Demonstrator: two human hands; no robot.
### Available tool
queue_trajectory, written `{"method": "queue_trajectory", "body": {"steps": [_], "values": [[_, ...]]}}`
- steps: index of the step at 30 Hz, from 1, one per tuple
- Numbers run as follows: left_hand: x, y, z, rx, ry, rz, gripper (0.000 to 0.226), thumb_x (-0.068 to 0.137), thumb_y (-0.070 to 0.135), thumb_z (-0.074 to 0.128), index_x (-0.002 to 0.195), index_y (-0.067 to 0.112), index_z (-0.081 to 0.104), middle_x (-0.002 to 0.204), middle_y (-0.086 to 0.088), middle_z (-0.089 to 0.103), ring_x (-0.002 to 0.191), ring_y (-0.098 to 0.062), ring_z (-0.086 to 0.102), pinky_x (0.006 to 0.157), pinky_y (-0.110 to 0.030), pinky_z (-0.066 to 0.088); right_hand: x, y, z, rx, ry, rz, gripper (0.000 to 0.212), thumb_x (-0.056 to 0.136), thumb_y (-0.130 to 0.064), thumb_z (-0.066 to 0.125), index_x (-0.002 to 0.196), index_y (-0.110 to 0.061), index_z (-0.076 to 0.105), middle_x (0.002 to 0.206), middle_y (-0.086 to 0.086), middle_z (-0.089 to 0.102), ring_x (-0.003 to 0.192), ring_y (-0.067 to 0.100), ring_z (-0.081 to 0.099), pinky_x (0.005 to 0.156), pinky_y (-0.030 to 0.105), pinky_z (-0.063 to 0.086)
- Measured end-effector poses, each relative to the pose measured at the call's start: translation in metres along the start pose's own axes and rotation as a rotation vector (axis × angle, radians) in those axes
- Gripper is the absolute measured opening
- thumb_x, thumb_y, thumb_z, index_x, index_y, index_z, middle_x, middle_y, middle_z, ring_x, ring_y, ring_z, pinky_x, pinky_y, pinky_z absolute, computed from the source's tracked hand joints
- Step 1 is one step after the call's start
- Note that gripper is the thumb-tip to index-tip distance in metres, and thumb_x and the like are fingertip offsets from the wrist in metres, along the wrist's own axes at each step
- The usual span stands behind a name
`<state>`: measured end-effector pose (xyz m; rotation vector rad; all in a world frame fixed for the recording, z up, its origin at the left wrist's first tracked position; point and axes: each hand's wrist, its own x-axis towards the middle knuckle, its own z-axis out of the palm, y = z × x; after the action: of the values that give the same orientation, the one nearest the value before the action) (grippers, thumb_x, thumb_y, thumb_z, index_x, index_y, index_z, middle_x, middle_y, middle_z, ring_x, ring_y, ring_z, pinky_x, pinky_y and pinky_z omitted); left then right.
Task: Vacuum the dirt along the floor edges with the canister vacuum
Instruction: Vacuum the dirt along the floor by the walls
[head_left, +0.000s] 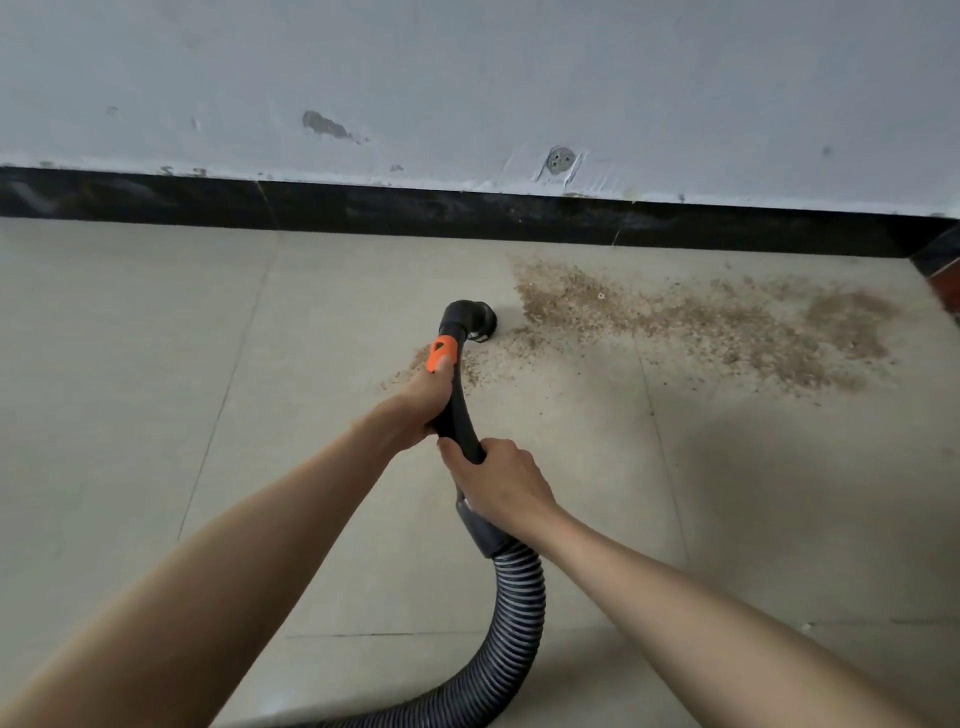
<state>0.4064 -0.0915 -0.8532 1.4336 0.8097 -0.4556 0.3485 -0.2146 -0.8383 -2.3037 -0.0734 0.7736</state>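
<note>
Both hands hold the black curved vacuum handle (457, 410). My left hand (423, 400) grips it high up, thumb by the orange slider (441, 353). My right hand (501, 480) grips it lower, just above the grey cuff (480, 532) where the ribbed hose (511, 623) joins. The black nozzle (470, 319) points down at the tiled floor, at the left end of a wide patch of brown dirt (701, 325) that spreads right along the floor near the wall. A smaller bit of dirt (415, 364) lies beside the handle. The canister is out of view.
A black skirting strip (467, 215) runs along the foot of the grey-white wall (467, 78), which has chipped spots. A dark reddish object (943, 270) stands at the right corner. The hose curls off the bottom edge. Beige floor tiles (130, 364) stretch left.
</note>
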Motion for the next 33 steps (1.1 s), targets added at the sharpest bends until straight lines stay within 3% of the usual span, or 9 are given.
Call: {"method": "queue_trajectory", "body": {"steps": [4, 8, 11, 15, 17, 22, 27, 30, 33], "values": [[0.002, 0.003, 0.018, 0.055, -0.061, 0.007, 0.069, 0.096, 0.060, 0.026, 0.137, 0.005, 0.037, 0.118, -0.014, 0.051, 0.106, -0.030, 0.053, 0.084, -0.035, 0.044, -0.001, 0.011, -0.003, 0.021, 0.061, 0.037, 0.045, 0.087, -0.065, 0.042, 0.071, -0.024, 0.051, 0.075, -0.002, 0.063, 0.070, 0.020, 0.062, 0.054, 0.029, 0.038], [0.005, 0.005, 0.032, 0.082, -0.070, 0.018, 0.069, 0.097, 0.059, 0.027, 0.129, 0.000, 0.042, 0.098, -0.010, 0.050, 0.088, -0.026, 0.051, 0.079, -0.034, 0.045, 0.001, 0.018, -0.008, 0.017, 0.097, 0.058, 0.045, 0.088, -0.064, 0.042, 0.074, -0.022, 0.052, 0.080, 0.000, 0.064, 0.075, 0.024, 0.062, 0.056, 0.029, 0.038], [0.008, 0.006, 0.038, 0.094, -0.076, 0.034, 0.070, 0.097, 0.059, 0.026, 0.130, -0.001, 0.042, 0.097, -0.010, 0.049, 0.087, -0.025, 0.050, 0.079, -0.035, 0.045, 0.004, 0.021, -0.012, 0.044, 0.099, 0.056, 0.045, 0.088, -0.063, 0.043, 0.072, -0.022, 0.050, 0.076, -0.002, 0.062, 0.069, 0.020, 0.059, 0.052, 0.028, 0.036], [0.005, 0.007, 0.032, 0.115, -0.061, 0.041, 0.069, 0.097, 0.058, 0.028, 0.130, -0.001, 0.042, 0.115, -0.017, 0.053, 0.092, -0.026, 0.051, 0.081, -0.035, 0.045, 0.005, 0.023, -0.010, 0.088, 0.066, 0.029, 0.046, 0.087, -0.063, 0.044, 0.068, -0.021, 0.052, 0.072, -0.002, 0.062, 0.066, 0.018, 0.059, 0.053, 0.028, 0.039], [0.003, 0.008, 0.022, 0.106, -0.040, 0.046, 0.067, 0.097, 0.056, 0.030, 0.131, -0.001, 0.041, 0.118, -0.015, 0.053, 0.097, -0.026, 0.052, 0.081, -0.035, 0.046, 0.007, 0.020, -0.007, 0.111, 0.044, 0.007, 0.047, 0.086, -0.063, 0.045, 0.066, -0.021, 0.051, 0.069, -0.002, 0.062, 0.065, 0.019, 0.060, 0.055, 0.028, 0.041], [-0.004, 0.012, -0.018, 0.034, 0.036, 0.078, 0.056, 0.098, 0.051, 0.034, 0.123, 0.001, 0.040, 0.092, -0.005, 0.050, 0.097, -0.026, 0.053, 0.077, -0.033, 0.045, 0.015, -0.006, 0.006, 0.099, -0.025, -0.072, 0.048, 0.087, -0.060, 0.048, 0.060, -0.020, 0.048, 0.059, -0.004, 0.056, 0.056, 0.015, 0.055, 0.051, 0.027, 0.040], [-0.018, -0.012, -0.056, -0.089, 0.142, 0.054, 0.070, 0.096, 0.057, 0.036, 0.134, -0.001, 0.035, 0.098, -0.007, 0.051, 0.096, -0.026, 0.052, 0.079, -0.034, 0.043, 0.008, -0.024, 0.023, 0.006, -0.145, -0.144, 0.050, 0.088, -0.061, 0.047, 0.062, -0.018, 0.050, 0.066, 0.000, 0.061, 0.067, 0.022, 0.061, 0.061, 0.033, 0.046], [-0.024, -0.031, -0.065, -0.147, 0.226, 0.045, 0.069, 0.095, 0.058, 0.033, 0.138, 0.003, 0.034, 0.087, -0.001, 0.048, 0.087, -0.021, 0.051, 0.078, -0.034, 0.040, -0.004, -0.028, 0.037, -0.059, -0.186, -0.164, 0.051, 0.088, -0.063, 0.044, 0.068, -0.017, 0.052, 0.078, 0.005, 0.068, 0.076, 0.026, 0.065, 0.071, 0.038, 0.052], [-0.029, -0.043, -0.069, -0.160, 0.236, 0.022, 0.068, 0.094, 0.062, 0.033, 0.131, 0.005, 0.039, 0.088, -0.002, 0.050, 0.077, -0.016, 0.052, 0.072, -0.033, 0.042, -0.016, -0.026, 0.048, -0.093, -0.181, -0.174, 0.050, 0.088, -0.064, 0.043, 0.069, -0.018, 0.050, 0.080, 0.005, 0.069, 0.075, 0.026, 0.065, 0.066, 0.035, 0.050]]}}
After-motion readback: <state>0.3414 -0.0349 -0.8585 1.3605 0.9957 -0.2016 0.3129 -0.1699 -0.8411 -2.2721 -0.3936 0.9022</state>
